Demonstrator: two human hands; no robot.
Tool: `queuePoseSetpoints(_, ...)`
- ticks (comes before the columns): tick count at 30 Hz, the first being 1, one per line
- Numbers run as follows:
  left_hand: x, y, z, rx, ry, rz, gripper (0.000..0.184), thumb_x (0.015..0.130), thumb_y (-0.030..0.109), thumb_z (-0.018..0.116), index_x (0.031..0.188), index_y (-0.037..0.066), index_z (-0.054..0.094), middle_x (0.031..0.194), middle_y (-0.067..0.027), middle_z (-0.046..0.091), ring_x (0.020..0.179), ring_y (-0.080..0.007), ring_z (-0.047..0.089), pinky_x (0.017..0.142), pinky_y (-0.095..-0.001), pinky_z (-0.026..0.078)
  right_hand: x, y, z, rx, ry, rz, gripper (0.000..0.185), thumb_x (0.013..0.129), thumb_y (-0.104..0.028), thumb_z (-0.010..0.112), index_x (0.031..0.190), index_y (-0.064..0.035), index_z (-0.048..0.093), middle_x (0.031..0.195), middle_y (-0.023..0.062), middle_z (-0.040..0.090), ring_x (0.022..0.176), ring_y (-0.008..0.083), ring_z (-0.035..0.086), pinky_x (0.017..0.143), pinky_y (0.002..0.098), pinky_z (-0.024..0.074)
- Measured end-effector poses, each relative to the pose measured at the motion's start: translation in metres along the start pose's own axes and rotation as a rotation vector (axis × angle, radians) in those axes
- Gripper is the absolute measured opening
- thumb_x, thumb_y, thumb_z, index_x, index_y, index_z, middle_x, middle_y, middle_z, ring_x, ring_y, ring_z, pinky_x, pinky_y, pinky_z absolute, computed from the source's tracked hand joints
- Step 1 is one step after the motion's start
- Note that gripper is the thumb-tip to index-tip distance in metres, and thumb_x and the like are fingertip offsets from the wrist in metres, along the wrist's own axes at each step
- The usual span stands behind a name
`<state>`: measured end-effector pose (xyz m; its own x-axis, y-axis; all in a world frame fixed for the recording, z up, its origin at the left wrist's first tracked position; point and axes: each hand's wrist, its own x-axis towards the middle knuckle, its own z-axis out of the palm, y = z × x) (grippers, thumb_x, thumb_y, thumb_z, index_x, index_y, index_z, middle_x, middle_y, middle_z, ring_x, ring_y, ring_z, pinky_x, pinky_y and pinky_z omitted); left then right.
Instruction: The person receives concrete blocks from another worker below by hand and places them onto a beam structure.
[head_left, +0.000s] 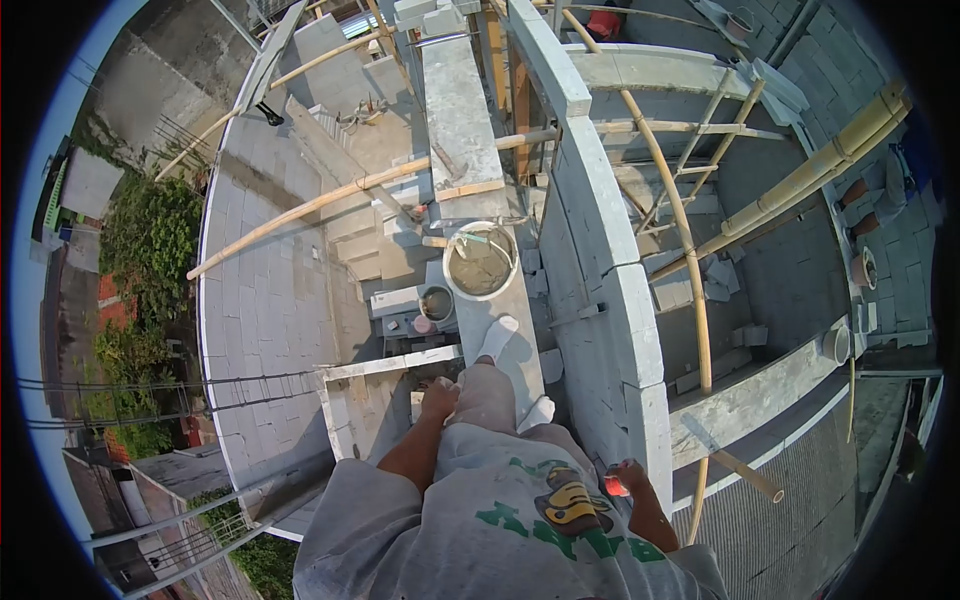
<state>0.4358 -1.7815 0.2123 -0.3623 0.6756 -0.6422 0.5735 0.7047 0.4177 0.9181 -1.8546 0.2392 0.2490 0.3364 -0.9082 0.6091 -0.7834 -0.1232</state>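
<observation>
My left hand [440, 397] hangs beside my left thigh with curled fingers; whether anything is in it is hidden. My right hand [628, 476] is closed around a small red object [616, 486], too small to name, beside the light grey block wall [622, 300]. My feet in white socks stand on a narrow grey walkway [515, 345]. In front of them is a round bucket [450, 279] of wet grey mortar [478, 268], with a tool lying in it. Both hands are apart from the bucket.
A smaller dark bucket [436, 303] stands below left near pale blocks [396, 301]. A bamboo pole [330, 207] crosses ahead; another pole [683, 225] leans on the right. Deep drops lie on both sides. At far right is another person [890, 195].
</observation>
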Motion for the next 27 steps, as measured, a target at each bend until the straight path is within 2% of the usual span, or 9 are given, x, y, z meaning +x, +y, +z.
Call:
queuePoseSetpoints(4,0.089,0.040,-0.004,0.140,0.122,0.178,0.049,0.076,0.034,0.063,0.110,0.000,0.055,0.107,-0.0218,0.058,0.100,-0.0396,0.056,0.085,-0.0443,0.046,-0.025,0.004,0.009,0.071,0.053,0.076,0.051,0.054,-0.024,0.080,0.091,0.0003,0.057,0.086,0.0137,0.061,0.076,0.0246,0.059,0.067,0.0381,0.0495)
queuePoseSetpoints(6,0.109,0.102,-0.033,0.311,0.202,0.275,0.048,0.076,0.034,0.064,0.112,0.004,0.055,0.105,-0.0169,0.055,0.104,-0.0350,0.053,0.085,-0.0475,0.045,-0.004,0.025,0.019,0.118,0.088,0.163,0.056,0.050,-0.026,0.081,0.094,-0.0006,0.058,0.091,0.0157,0.062,0.086,0.0280,0.061,0.076,0.0382,0.0491)
queuePoseSetpoints(11,0.252,0.168,-0.040,0.619,0.307,0.551,0.055,0.071,0.033,0.069,0.117,0.007,0.053,0.118,-0.0158,0.053,0.121,-0.0308,0.042,0.095,-0.0489,0.036,-0.027,-0.058,0.007,0.091,0.067,0.242,0.066,0.050,-0.029,0.082,0.101,0.0021,0.056,0.093,0.0189,0.062,0.087,0.0301,0.061,0.077,0.0389,0.0480)
queuePoseSetpoints(14,0.332,0.186,-0.039,0.649,0.242,0.673,0.057,0.071,0.032,0.067,0.119,0.004,0.052,0.118,-0.0158,0.055,0.117,-0.0340,0.046,0.096,-0.0464,0.037,-0.020,-0.127,0.021,0.129,0.032,0.166,0.071,0.050,-0.031,0.084,0.105,0.0025,0.053,0.093,0.0198,0.061,0.090,0.0318,0.060,0.079,0.0391,0.0470)
queuePoseSetpoints(15,0.350,0.194,-0.044,0.656,0.147,0.663,0.058,0.071,0.037,0.068,0.118,0.006,0.054,0.117,-0.0159,0.056,0.116,-0.0333,0.048,0.096,-0.0476,0.037,-0.006,-0.132,0.036,0.161,-0.010,0.101,0.074,0.051,-0.033,0.084,0.107,0.0034,0.051,0.099,0.0212,0.060,0.095,0.0344,0.058,0.081,0.0402,0.0464)
queuePoseSetpoints(18,0.392,0.201,-0.047,0.895,-0.271,0.469,0.058,0.072,0.043,0.067,0.116,0.007,0.055,0.116,-0.0168,0.057,0.113,-0.0311,0.051,0.095,-0.0472,0.038,-0.004,-0.212,0.046,0.077,0.033,-0.065,0.067,0.054,-0.027,0.080,0.109,-0.0002,0.054,0.106,0.0174,0.057,0.098,0.0293,0.057,0.084,0.0380,0.0462)
queuePoseSetpoints(21,0.407,0.194,-0.044,1.027,-0.602,0.313,0.069,0.072,0.055,0.061,0.122,0.008,0.052,0.117,-0.0155,0.058,0.112,-0.0290,0.053,0.093,-0.0466,0.040,-0.009,-0.262,0.049,0.216,0.015,-0.149,0.082,0.055,-0.035,0.080,0.118,0.0048,0.046,0.112,0.0233,0.054,0.106,0.0360,0.053,0.090,0.0394,0.0433)
queuePoseSetpoints(24,0.394,0.190,-0.035,1.026,-0.668,0.311,0.064,0.074,0.050,0.063,0.122,0.009,0.053,0.117,-0.0147,0.059,0.110,-0.0276,0.056,0.092,-0.0434,0.042,-0.017,-0.281,0.047,0.349,-0.008,-0.146,0.085,0.056,-0.035,0.078,0.122,0.0048,0.044,0.113,0.0230,0.054,0.107,0.0358,0.053,0.092,0.0382,0.0422)
queuePoseSetpoints(27,0.390,0.190,-0.025,0.989,-0.605,0.286,0.065,0.075,0.052,0.059,0.125,0.011,0.052,0.121,-0.0125,0.057,0.115,-0.0268,0.052,0.097,-0.0462,0.037,-0.024,-0.266,0.048,0.356,0.048,-0.087,0.085,0.055,-0.035,0.078,0.122,0.0047,0.044,0.112,0.0232,0.054,0.106,0.0357,0.053,0.092,0.0383,0.0422)
